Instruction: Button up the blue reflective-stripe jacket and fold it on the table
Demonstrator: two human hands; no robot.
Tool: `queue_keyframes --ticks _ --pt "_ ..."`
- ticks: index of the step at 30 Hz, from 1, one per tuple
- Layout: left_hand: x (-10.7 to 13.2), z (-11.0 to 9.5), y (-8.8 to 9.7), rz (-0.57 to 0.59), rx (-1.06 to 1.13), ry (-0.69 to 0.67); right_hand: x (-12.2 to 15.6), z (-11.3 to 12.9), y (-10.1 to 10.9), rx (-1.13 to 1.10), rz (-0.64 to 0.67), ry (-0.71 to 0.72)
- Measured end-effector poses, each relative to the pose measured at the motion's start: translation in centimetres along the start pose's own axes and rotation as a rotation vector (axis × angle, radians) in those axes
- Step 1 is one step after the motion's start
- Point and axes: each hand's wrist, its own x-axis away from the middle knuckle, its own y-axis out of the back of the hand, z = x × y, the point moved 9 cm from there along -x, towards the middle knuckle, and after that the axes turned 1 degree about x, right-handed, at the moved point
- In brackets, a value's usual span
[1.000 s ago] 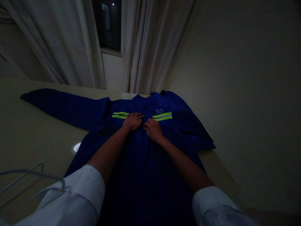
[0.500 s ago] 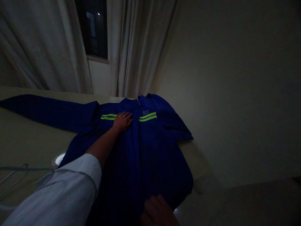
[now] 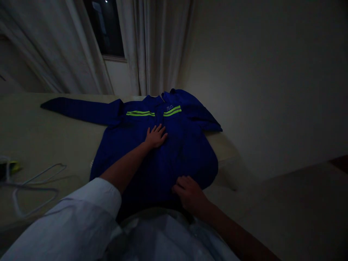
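A dark blue work jacket (image 3: 187, 145) lies spread front side up, with yellow-green reflective stripes across its chest and a small print above one stripe. One sleeve stretches out to the left; the other bends down at the right. My left hand (image 3: 156, 137) rests flat on the middle of the jacket's front, just below the stripes, fingers spread. Close to my body, my right hand (image 3: 189, 190) is closed at the lower front of the jacket, its fingers curled on the cloth. Their tips are partly hidden in the dark.
The jacket lies on a pale tabletop (image 3: 78, 141). Thin white loops (image 3: 29, 187), a cord or hanger, and a dark and yellow-green item (image 3: 13, 167) are at the left. Curtains (image 3: 157, 47), a dark window (image 3: 107, 32) and a wall (image 3: 266, 90) stand behind.
My left hand has slid from the chest stripe down the jacket's front toward me. My right hand shows more fully at the lower front. The view has shifted, showing more of the table.
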Motion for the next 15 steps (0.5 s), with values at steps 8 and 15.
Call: queue_keyframes --ticks 8,15 --pt "12.1 -8.0 7.6 -0.173 0.446 -0.159 2.1 -1.8 1.4 -0.432 -0.226 -0.211" --pt "30.5 -6.9 -6.5 0.630 1.153 0.271 2.8 -1.4 -1.3 -0.567 -0.224 -0.538"
